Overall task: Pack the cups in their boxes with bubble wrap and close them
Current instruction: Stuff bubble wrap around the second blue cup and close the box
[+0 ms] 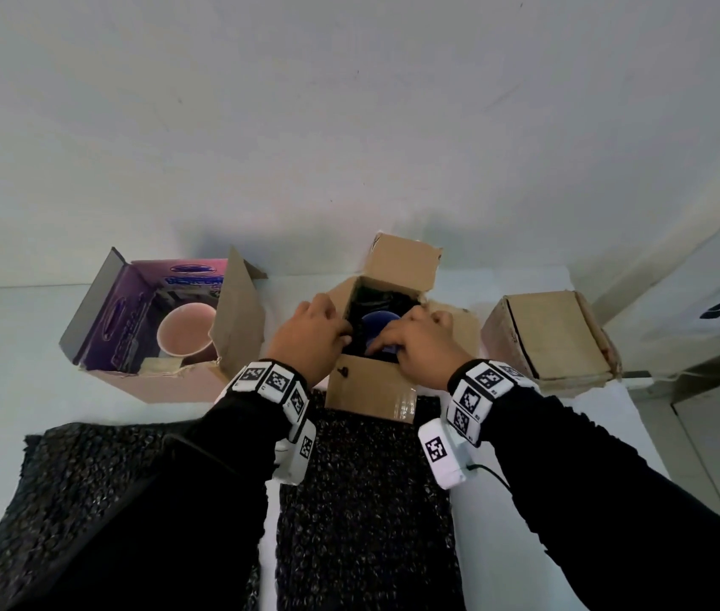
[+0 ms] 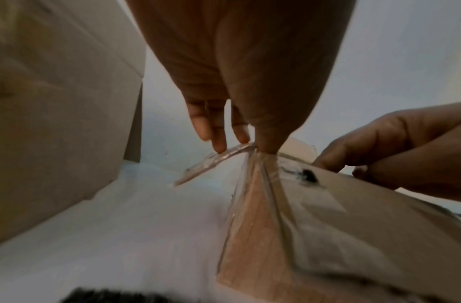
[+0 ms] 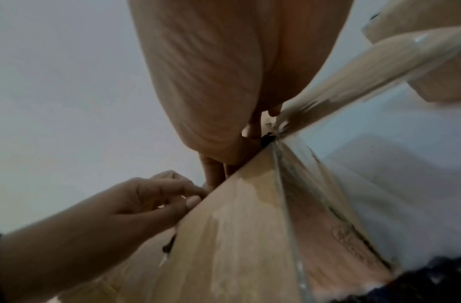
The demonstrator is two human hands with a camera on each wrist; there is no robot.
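A brown cardboard box [image 1: 371, 390] stands open in the middle of the table, its far flap up. Inside it sits a blue cup [image 1: 382, 323] with black bubble wrap around it. My left hand [image 1: 340, 329] grips the box's left rim; in the left wrist view its fingers [image 2: 218, 143] touch a taped flap edge and the thumb sits on the box corner. My right hand [image 1: 387, 346] reaches down into the box, its fingers lying straight across the blue cup. Left of it, a pink cup [image 1: 184, 332] sits in an open purple-lined box [image 1: 159, 381].
A closed brown box [image 1: 548, 337] stands to the right near the table's right edge. Black bubble wrap sheets [image 1: 367, 500] lie in front of the boxes, under my forearms. A white wall runs close behind the boxes.
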